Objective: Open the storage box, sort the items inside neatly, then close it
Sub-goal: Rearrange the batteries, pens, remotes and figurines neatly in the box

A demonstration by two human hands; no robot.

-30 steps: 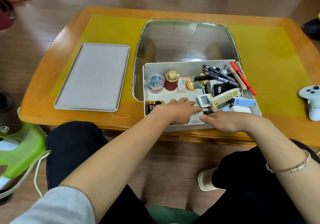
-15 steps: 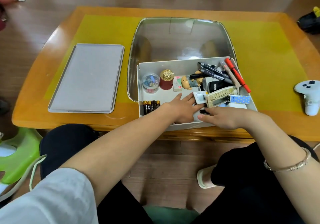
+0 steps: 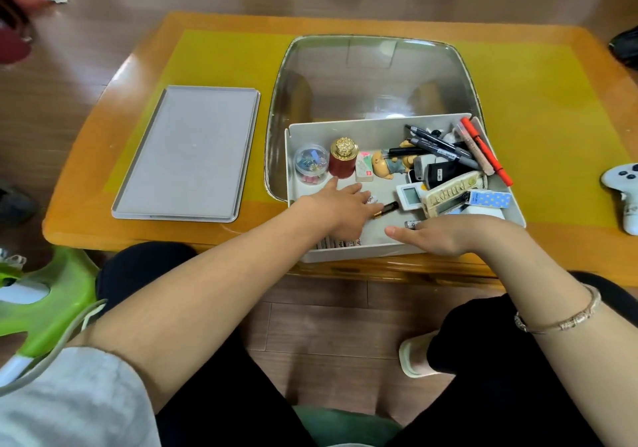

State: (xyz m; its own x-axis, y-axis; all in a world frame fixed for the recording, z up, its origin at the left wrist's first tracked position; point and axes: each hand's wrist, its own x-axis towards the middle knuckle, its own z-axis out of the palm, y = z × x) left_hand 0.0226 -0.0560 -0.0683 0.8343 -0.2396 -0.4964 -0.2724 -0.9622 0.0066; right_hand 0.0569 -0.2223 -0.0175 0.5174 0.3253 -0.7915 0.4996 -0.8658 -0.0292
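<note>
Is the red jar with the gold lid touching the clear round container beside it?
Touching. In the head view the red jar overlaps the clear container edge, with no gap between them.

I can make out only a fragment, "ight", printed on a white card [image 3: 370,200] in the storage box [image 3: 345,129]; other print on the items is too small to read.

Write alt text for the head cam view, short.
A seated person reaches both hands, left hand and right hand, fingers straight, into an open white storage box cluttered with pens, remote controls and small items; the box's grey lid lies to its left on the orange table.
</note>
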